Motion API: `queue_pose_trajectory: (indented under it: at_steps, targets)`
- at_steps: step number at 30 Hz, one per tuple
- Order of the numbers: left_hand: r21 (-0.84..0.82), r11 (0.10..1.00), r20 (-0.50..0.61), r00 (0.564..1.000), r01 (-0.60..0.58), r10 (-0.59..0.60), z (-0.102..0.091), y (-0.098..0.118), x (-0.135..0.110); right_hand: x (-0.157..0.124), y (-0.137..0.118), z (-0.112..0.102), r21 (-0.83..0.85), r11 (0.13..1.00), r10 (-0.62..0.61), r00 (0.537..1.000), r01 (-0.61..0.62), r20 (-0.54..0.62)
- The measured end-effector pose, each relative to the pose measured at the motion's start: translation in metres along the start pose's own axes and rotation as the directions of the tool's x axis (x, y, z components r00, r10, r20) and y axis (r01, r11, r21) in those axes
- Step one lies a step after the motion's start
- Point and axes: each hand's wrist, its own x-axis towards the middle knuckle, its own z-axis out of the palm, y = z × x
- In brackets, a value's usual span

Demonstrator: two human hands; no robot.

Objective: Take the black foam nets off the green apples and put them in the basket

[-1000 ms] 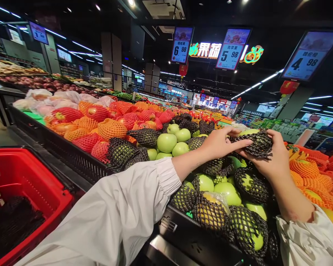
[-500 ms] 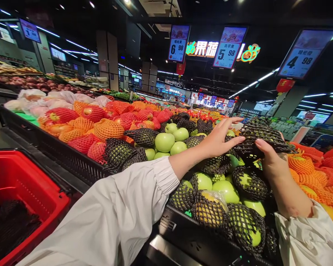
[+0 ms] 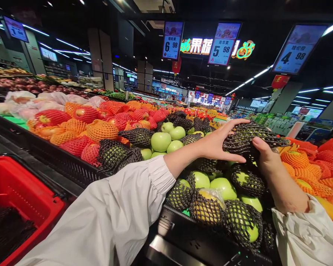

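A black-netted fruit is above the green apples, in the grip of the right hand. The left hand is wide around one end; whether it presses, I cannot tell. The step seems handling the netting; next calls for steady support.

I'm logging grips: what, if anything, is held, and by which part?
A black-netted fruit: the right hand grips its right part; the left hand spreads around its left end.
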Motion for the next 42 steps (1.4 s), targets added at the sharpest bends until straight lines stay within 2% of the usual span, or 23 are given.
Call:
queue_pose_trajectory:
  at_steps: [3,6,8,9,11,13,15,17,18,20,23,26,27,28,30,32,33,35,37,38,39,40,42]
  targets:
    - [0.041,0.999,-0.038,0.999,-0.001,0.002,0.003,-0.002,0.000,-0.001,-0.002,0.002,0.207,0.977,0.049,0.998,-0.058,0.045]
    - [0.081,0.995,-0.114,0.992,0.058,-0.048,0.004,-0.008,0.001,0.002,-0.005,0.003,0.164,0.977,0.130,0.990,-0.137,0.055]
    - [0.125,0.986,-0.243,0.967,0.112,-0.079,0.004,-0.014,0.002,0.004,-0.010,0.001,0.116,0.979,0.162,0.985,-0.168,0.060]
    - [0.151,0.977,-0.328,0.940,0.149,-0.093,0.002,-0.018,0.003,0.005,-0.013,-0.001,0.091,0.982,0.159,0.985,-0.164,0.060]
    - [0.192,0.950,-0.504,0.855,0.247,-0.121,-0.002,-0.026,0.004,0.006,-0.020,-0.006,-0.021,0.991,0.132,0.988,-0.131,0.081]
    - [0.216,0.907,-0.632,0.760,0.361,-0.151,-0.009,-0.034,0.004,0.005,-0.027,-0.012,-0.252,0.963,0.143,0.977,-0.100,0.157]
    - [0.232,0.852,-0.703,0.687,0.469,-0.186,-0.017,-0.042,0.004,0.004,-0.031,-0.017,-0.519,0.851,0.255,0.929,-0.084,0.267]
    - [0.247,0.798,-0.722,0.654,0.549,-0.226,-0.022,-0.048,0.003,0.002,-0.031,-0.020,-0.697,0.714,0.405,0.855,-0.074,0.324]
    - [0.261,0.775,-0.715,0.655,0.575,-0.245,-0.023,-0.050,0.003,0.002,-0.030,-0.021,-0.741,0.668,0.458,0.823,-0.069,0.336]
    - [0.312,0.734,-0.672,0.687,0.603,-0.278,-0.023,-0.055,0.002,0.001,-0.028,-0.023,-0.781,0.621,0.524,0.779,-0.072,0.345]
    - [0.433,0.666,-0.550,0.763,0.607,-0.338,-0.016,-0.060,0.001,-0.001,-0.025,-0.026,-0.758,0.649,0.555,0.723,-0.067,0.411]
    - [0.596,0.597,-0.335,0.841,0.538,-0.425,-0.010,-0.063,0.003,-0.004,-0.025,-0.030,-0.692,0.720,0.543,0.665,-0.055,0.512]
    - [0.645,0.568,-0.241,0.842,0.511,-0.483,-0.009,-0.064,0.004,-0.005,-0.026,-0.032,-0.667,0.743,0.534,0.647,-0.052,0.544]
    - [0.686,0.538,-0.155,0.821,0.490,-0.550,-0.009,-0.064,0.006,-0.006,-0.026,-0.034,-0.638,0.768,0.522,0.626,-0.050,0.579]
    - [0.741,0.482,-0.035,0.744,0.468,-0.667,-0.010,-0.064,0.009,-0.007,-0.028,-0.038,-0.574,0.817,0.493,0.581,-0.053,0.648]
    - [0.761,0.457,0.015,0.692,0.460,-0.721,-0.013,-0.064,0.010,-0.008,-0.029,-0.043,-0.535,0.841,0.483,0.549,-0.075,0.682]
    - [0.759,0.461,0.019,0.692,0.460,-0.722,-0.014,-0.064,0.011,-0.008,-0.029,-0.044,-0.529,0.844,0.487,0.538,-0.088,0.688]
    - [0.719,0.497,-0.021,0.731,0.485,-0.682,-0.016,-0.064,0.010,-0.008,-0.029,-0.046,-0.547,0.831,0.508,0.538,-0.099,0.673]
    - [0.648,0.530,-0.172,0.783,0.547,-0.598,-0.022,-0.064,0.008,-0.008,-0.029,-0.046,-0.585,0.806,0.529,0.555,-0.091,0.642]
    - [0.613,0.526,-0.280,0.784,0.590,-0.554,-0.026,-0.064,0.007,-0.008,-0.029,-0.046,-0.603,0.793,0.535,0.569,-0.085,0.624]
    - [0.582,0.504,-0.387,0.762,0.638,-0.519,-0.032,-0.064,0.006,-0.007,-0.030,-0.046,-0.617,0.783,0.536,0.587,-0.077,0.607]
    - [0.558,0.459,-0.480,0.720,0.691,-0.501,-0.038,-0.064,0.005,-0.006,-0.029,-0.047,-0.620,0.781,0.525,0.608,-0.068,0.595]
    - [0.524,0.323,-0.594,0.610,0.788,-0.524,-0.050,-0.065,0.001,-0.002,-0.027,-0.049,-0.592,0.803,0.476,0.676,-0.072,0.563]
